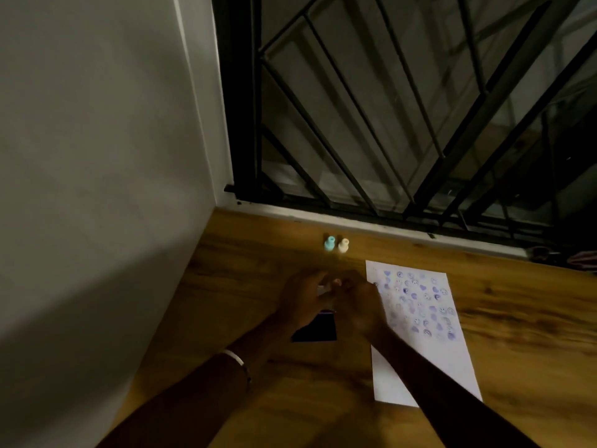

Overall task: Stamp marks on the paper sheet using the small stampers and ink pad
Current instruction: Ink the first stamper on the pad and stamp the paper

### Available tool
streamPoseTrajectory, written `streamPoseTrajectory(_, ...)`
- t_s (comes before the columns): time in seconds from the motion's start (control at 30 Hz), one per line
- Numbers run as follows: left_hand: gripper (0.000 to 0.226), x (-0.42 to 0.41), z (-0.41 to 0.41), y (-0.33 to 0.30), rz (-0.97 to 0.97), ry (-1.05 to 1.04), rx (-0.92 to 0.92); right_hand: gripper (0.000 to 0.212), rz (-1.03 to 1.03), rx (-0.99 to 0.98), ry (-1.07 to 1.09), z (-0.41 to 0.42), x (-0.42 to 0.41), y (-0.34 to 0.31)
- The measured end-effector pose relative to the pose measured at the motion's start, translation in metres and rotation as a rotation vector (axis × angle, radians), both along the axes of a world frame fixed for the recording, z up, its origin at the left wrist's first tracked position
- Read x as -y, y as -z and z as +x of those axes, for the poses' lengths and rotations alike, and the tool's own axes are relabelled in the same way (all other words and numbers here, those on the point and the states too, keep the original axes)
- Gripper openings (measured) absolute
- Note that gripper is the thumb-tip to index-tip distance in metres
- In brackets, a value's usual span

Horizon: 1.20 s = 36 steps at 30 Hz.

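Both hands meet over the wooden surface [226,286], left hand [303,297] and right hand [360,302] blurry so can't tell either grip, dark ink pad [318,329] under them, stamped white paper sheet [420,318] just right, small blue stamper [329,244] and cream stamper [343,246] standing behind.

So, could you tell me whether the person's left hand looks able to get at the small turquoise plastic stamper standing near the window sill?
Probably yes. The turquoise stamper stands upright beside a cream stamper, on bare wooden table just beyond the left hand; nothing lies between, though that hand seems occupied.
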<state>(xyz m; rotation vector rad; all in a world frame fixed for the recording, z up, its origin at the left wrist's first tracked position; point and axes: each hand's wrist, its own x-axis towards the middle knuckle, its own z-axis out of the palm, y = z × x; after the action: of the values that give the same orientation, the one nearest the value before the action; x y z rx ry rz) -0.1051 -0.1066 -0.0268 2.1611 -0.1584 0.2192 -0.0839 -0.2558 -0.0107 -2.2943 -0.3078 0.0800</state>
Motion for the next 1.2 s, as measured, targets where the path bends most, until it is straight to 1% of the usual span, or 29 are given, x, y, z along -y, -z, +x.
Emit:
streamPoseTrajectory(0.07, 0.022, 0.001, -0.013, 0.001, -0.013, -0.011, 0.038, 0.011, 0.058, 0.031, -0.026, -0.019, -0.004, 0.0)
streamPoseTrajectory(0.17, 0.023, 0.0, -0.038, 0.006, 0.017, -0.046, 0.036, 0.008, 0.096, 0.021, -0.012, -0.044, -0.007, 0.002)
streamPoseTrajectory(0.3, 0.019, -0.002, -0.071, 0.006, 0.017, -0.03, 0.033, 0.007, 0.112, 0.016, -0.015, -0.07, -0.008, 0.008)
streamPoseTrajectory(0.37, 0.021, -0.001, -0.082, 0.005, 0.017, -0.033, 0.016, 0.007, 0.088, 0.018, -0.03, -0.078, -0.008, 0.012)
streamPoseTrajectory(0.47, 0.03, 0.003, -0.091, 0.005, 0.01, -0.007, -0.035, 0.014, 0.031, 0.058, -0.073, -0.084, -0.007, 0.016)
streamPoseTrajectory(0.57, 0.041, 0.002, -0.096, 0.008, -0.076, 0.048, -0.131, 0.013, 0.031, 0.058, -0.168, -0.085, -0.002, 0.015)
streamPoseTrajectory(0.67, 0.045, -0.003, -0.096, 0.008, -0.138, 0.089, -0.193, 0.013, 0.04, 0.054, -0.251, -0.083, 0.002, 0.012)
streamPoseTrajectory(0.8, 0.039, -0.01, -0.095, 0.002, -0.25, 0.121, -0.257, 0.01, 0.064, 0.052, -0.302, -0.079, 0.004, 0.006)
streamPoseTrajectory(0.87, 0.038, -0.017, -0.096, 0.002, -0.303, 0.127, -0.294, 0.009, 0.069, 0.054, -0.289, -0.075, 0.007, 0.002)
streamPoseTrajectory(0.93, 0.03, -0.025, -0.097, 0.001, -0.356, 0.077, -0.331, 0.008, 0.027, 0.067, -0.234, -0.072, 0.012, -0.001)
streamPoseTrajectory(1.0, 0.023, -0.029, -0.098, 0.001, -0.433, -0.09, -0.399, 0.007, -0.043, 0.082, -0.181, -0.07, 0.013, 0.001)
streamPoseTrajectory(1.03, 0.021, -0.03, -0.098, 0.003, -0.42, -0.191, -0.415, 0.005, -0.074, 0.079, -0.166, -0.07, 0.011, 0.004)
streamPoseTrajectory(1.07, 0.019, -0.03, -0.097, 0.006, -0.343, -0.272, -0.393, 0.005, -0.102, 0.073, -0.161, -0.07, 0.008, 0.008)
streamPoseTrajectory(1.1, 0.018, -0.03, -0.098, 0.008, -0.227, -0.309, -0.344, 0.004, -0.127, 0.067, -0.161, -0.07, 0.004, 0.011)
streamPoseTrajectory(1.13, 0.019, -0.029, -0.1, 0.012, -0.109, -0.307, -0.293, 0.004, -0.145, 0.062, -0.165, -0.071, 0.0, 0.015)
streamPoseTrajectory(1.17, 0.024, -0.027, -0.101, 0.015, -0.006, -0.276, -0.254, 0.006, -0.155, 0.056, -0.174, -0.071, -0.004, 0.019)
streamPoseTrajectory(1.2, 0.035, -0.025, -0.101, 0.02, 0.07, -0.237, -0.232, 0.008, -0.158, 0.05, -0.185, -0.071, -0.008, 0.022)
